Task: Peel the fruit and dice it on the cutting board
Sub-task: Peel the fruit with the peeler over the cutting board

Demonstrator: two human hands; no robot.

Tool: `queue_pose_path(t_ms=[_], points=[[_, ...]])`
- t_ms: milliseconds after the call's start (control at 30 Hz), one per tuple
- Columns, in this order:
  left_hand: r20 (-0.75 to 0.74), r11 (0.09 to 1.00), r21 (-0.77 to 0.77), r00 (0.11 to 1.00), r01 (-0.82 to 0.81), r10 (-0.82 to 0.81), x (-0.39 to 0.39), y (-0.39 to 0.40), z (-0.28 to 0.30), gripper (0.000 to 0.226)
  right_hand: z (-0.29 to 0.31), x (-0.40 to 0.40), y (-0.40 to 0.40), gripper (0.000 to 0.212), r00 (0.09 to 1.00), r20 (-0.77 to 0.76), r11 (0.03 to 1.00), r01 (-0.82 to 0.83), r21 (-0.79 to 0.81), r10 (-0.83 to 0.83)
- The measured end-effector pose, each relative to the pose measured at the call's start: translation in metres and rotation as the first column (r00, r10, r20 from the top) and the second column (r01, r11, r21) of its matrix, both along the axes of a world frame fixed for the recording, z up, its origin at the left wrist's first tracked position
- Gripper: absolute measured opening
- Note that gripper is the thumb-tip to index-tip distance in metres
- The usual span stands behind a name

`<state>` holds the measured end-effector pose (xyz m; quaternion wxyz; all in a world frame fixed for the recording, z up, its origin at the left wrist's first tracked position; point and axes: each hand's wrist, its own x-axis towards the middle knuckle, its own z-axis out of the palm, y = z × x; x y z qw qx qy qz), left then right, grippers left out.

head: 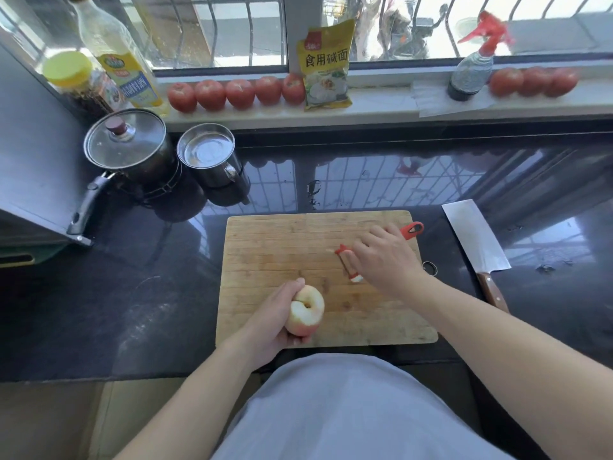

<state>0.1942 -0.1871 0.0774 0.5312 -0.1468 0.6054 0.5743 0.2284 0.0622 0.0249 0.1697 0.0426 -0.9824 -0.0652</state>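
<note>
The left hand (275,322) grips a partly peeled apple (306,314) over the cutting board (282,247) near its front edge. Bare board lies between it and the right hand (386,257), fingers curled around a red peeler (348,263). A cleaver (472,234) lies just beyond the board's right edge.

1 view only, head-worn, wide-angle. Looks forward and steeply down from above the torso, facing a window (232,28) across a dark counter (132,293). Sits near the board (265,247), which fills the centre, both forearms entering from the bottom edge. Takes in the sill (381,107) at the top, a pot (127,144) at far left, a cleaver (474,237) at right. Bends straight lines toward the edges. No 2nd view to overlap with.
</note>
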Motion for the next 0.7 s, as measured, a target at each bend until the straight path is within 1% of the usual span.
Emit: queue_pose_path(t_ms=[67, 133, 167, 233, 267, 333, 367, 467, 567, 633, 700], points=[[0.014, 1.0, 0.01, 1.0, 0.004, -0.004, 0.001, -0.001, 0.002, 0.045, -0.007, 0.006, 0.012, 0.043, 0.991, 0.086, 0.993, 0.099, 0.063, -0.104], [0.036, 1.0, 0.027, 0.999, -0.006, 0.005, 0.001, -0.002, 0.003, 0.048, -0.012, 0.013, 0.012, 0.048, 0.975, 0.158, 0.986, 0.142, 0.091, -0.155], [0.049, 0.999, 0.043, 0.999, -0.015, 0.013, 0.001, -0.003, 0.003, 0.046, -0.013, 0.017, 0.01, 0.046, 0.962, 0.214, 0.984, 0.148, 0.102, -0.167], [0.067, 0.996, 0.082, 0.997, -0.031, 0.026, 0.001, -0.004, 0.004, 0.042, -0.014, 0.026, 0.007, 0.032, 0.942, 0.287, 0.983, 0.148, 0.106, -0.172], [0.07, 0.995, 0.094, 0.997, -0.036, 0.029, 0.0, -0.005, 0.005, 0.04, -0.013, 0.029, 0.006, 0.028, 0.942, 0.288, 0.985, 0.161, 0.069, -0.174], [0.075, 0.994, 0.107, 0.997, -0.037, 0.029, -0.001, -0.007, 0.005, 0.035, -0.005, 0.033, 0.002, 0.041, 0.948, 0.273, 0.983, 0.18, -0.043, -0.162], [0.088, 0.993, 0.111, 0.996, -0.041, 0.031, -0.001, -0.007, 0.004, 0.033, 0.001, 0.035, -0.001, 0.047, 0.963, 0.24, 0.983, 0.151, -0.104, -0.122], [0.143, 0.99, 0.123, 0.988, -0.068, 0.05, 0.0, -0.006, 0.004, 0.032, 0.024, 0.041, -0.015, 0.047, 0.994, 0.097, 0.972, -0.027, -0.235, 0.052], [0.222, 0.98, 0.156, 0.971, -0.126, 0.089, 0.002, -0.001, 0.005, 0.037, 0.045, 0.04, -0.031, 0.047, 0.99, -0.017, 0.949, -0.138, -0.282, 0.138], [0.251, 0.974, 0.166, 0.962, -0.152, 0.107, 0.003, 0.003, 0.007, 0.036, 0.051, 0.038, -0.042, 0.044, 0.989, -0.06, 0.944, -0.15, -0.294, 0.138], [0.243, 0.975, 0.163, 0.964, -0.152, 0.11, 0.004, 0.006, 0.009, 0.037, 0.052, 0.038, -0.054, 0.04, 0.99, -0.079, 0.949, -0.135, -0.284, 0.118]])
